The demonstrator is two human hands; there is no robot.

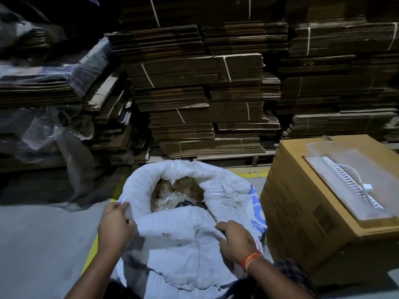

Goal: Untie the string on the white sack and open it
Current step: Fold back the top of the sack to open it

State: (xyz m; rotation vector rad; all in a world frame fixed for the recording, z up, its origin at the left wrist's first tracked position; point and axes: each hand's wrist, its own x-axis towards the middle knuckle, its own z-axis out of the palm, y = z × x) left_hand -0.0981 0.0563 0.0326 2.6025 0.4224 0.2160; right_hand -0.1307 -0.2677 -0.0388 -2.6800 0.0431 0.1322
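The white woven sack [183, 234] stands on the floor in front of me, blue print on its right side. Its mouth is wide open, with the rim rolled outward. Inside shows a clear plastic liner [174, 195] over brownish contents. My left hand [115, 226] grips the rolled rim at the near left. My right hand [236, 240] pinches the rim fabric at the near right; an orange thread circles that wrist. No string is visible on the sack.
A brown cardboard box [302, 212] stands right of the sack, a clear plastic packet [349, 180] on top. Tall stacks of flattened cartons [205, 93] line the back. Torn plastic wrap [54, 130] hangs at left. A yellow floor line [91, 253] runs beside the sack.
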